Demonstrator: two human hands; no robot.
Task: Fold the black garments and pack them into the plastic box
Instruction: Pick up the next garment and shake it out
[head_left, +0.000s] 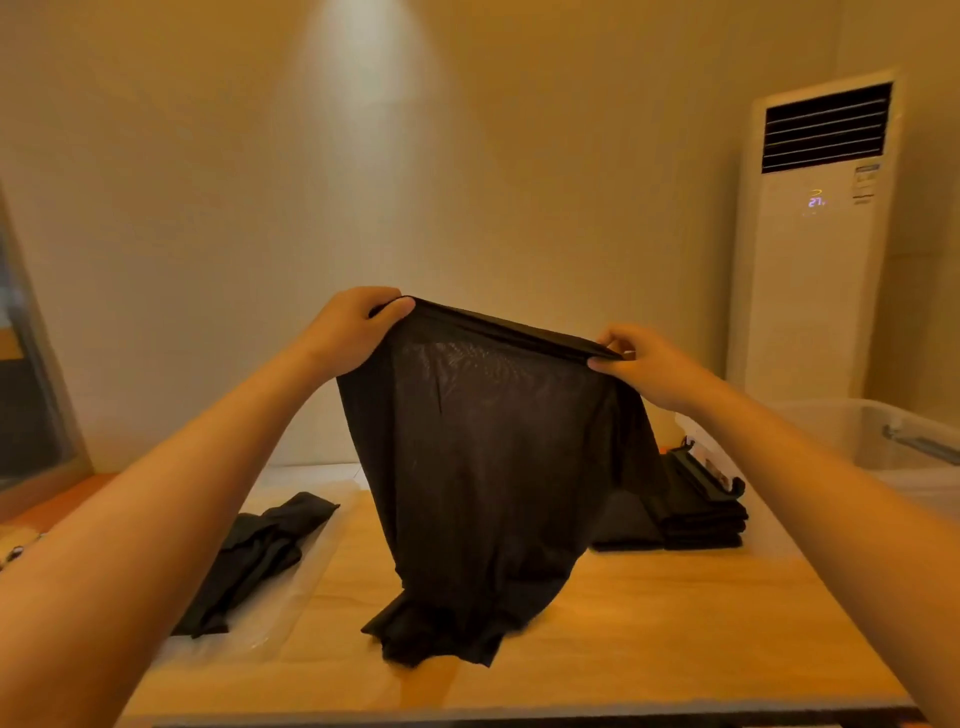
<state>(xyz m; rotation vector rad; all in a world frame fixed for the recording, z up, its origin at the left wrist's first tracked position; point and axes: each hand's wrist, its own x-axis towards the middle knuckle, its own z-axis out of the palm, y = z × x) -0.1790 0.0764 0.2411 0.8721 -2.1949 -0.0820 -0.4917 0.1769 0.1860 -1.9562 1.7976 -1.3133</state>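
1. Two hands hold one black garment by its top edge. The left hand curls fingers and thumb over one corner, and the right hand pinches the other corner between thumb and fingers.
2. Stretched between them, the thin cloth hangs over the middle of the tabletop, with its lower hem bunched on the wood.
3. The step in hand looks like spreading the piece out before folding; it shows no fold yet.
4. The next move calls for lowering it flat onto the bare wood with the top edge kept taut, so the sheer fabric does not crumple.
5. A folded stack sits toward the far right corner.
6. The plastic box stands at the right, but I cannot tell whether it is on the tabletop.
7. Another unfolded piece lies along the left edge on a clear sheet.
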